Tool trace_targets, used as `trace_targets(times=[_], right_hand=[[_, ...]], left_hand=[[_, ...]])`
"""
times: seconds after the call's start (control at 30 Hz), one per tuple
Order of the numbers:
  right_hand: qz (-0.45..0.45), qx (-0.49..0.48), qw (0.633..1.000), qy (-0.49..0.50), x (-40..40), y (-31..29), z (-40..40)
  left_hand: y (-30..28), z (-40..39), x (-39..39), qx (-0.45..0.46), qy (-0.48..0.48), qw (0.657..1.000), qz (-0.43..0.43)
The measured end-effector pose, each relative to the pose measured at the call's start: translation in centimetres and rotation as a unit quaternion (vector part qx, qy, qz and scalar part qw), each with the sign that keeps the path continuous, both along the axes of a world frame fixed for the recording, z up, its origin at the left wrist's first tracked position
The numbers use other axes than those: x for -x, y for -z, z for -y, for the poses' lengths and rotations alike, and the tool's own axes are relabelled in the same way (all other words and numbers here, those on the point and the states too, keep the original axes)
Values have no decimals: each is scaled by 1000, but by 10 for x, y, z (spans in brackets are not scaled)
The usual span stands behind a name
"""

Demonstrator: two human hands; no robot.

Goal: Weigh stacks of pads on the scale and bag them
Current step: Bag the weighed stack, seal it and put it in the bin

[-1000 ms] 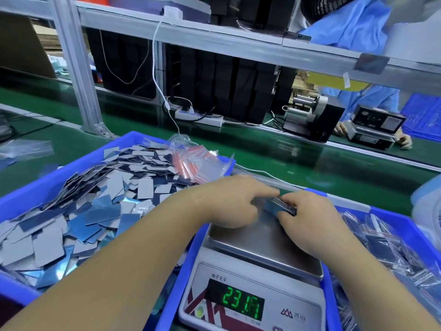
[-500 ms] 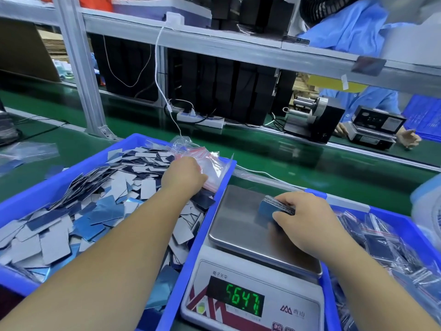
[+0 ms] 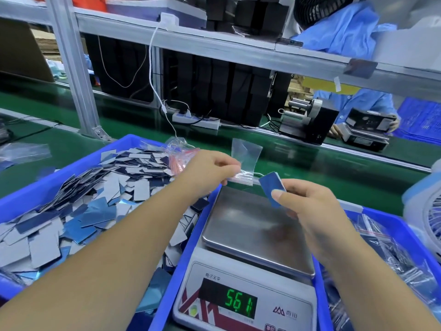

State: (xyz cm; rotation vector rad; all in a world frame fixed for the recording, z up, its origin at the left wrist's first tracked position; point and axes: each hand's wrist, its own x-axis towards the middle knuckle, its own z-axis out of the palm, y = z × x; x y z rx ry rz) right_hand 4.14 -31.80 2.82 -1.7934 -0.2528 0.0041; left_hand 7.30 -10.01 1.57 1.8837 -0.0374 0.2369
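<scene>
A digital scale (image 3: 253, 237) stands in front of me, its steel pan bare and its green display lit. My right hand (image 3: 312, 211) pinches a small stack of blue pads (image 3: 272, 186) and holds it in the air above the pan's far edge. My left hand (image 3: 210, 173) pinches a small clear zip bag (image 3: 245, 158) by its red-striped mouth, which sits just left of the stack. The bag's body sticks upward.
A blue bin (image 3: 45, 187) on the left holds several loose blue and grey pads and a bundle of clear bags (image 3: 181, 154). A blue bin (image 3: 391, 225) on the right holds filled bags. A fan (image 3: 427, 206) stands far right. Another person works across the green conveyor (image 3: 322, 173).
My left hand left the bag bundle in the bin with one clear bag and came over the scale. My right hand lifted the pad stack off the pan.
</scene>
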Motion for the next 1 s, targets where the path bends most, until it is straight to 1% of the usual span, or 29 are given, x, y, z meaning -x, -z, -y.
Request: trace_targets(times=[0.1,0.17,0.23,0.3,0.4,0.47,0.53,0.7,0.87,0.93,1.0], right_hand=[[-26,-106,993,-34,1,-2,-1],[-34,-146,987,-49,2,-1,-3],[-38,-165,985,-45,2,-1,-5],[-35,-169,985,-27,1,0,-5],[-26,-167,986,-8,0,0,-5],[-9,-156,988,-10,0,1,-4],[14,-137,990,-19,1,1,-3],[43,-123,991,-19,3,0,-5],[70,-120,989,-49,4,-2,-5],[78,-115,989,-55,4,-2,-5],[91,-104,990,-36,4,-2,-2]], left_hand=[[2,12,2,5,33,999,13],[2,20,6,8,73,997,26],[2,28,10,26,106,993,34],[-1,32,13,48,121,991,20],[-5,30,17,73,155,985,-26],[-6,27,19,93,197,975,-47],[-6,29,21,91,217,970,-58],[-9,29,22,71,218,971,-63],[-9,27,24,59,237,965,-97],[-10,27,24,59,221,969,-97],[-11,26,22,77,186,974,-100]])
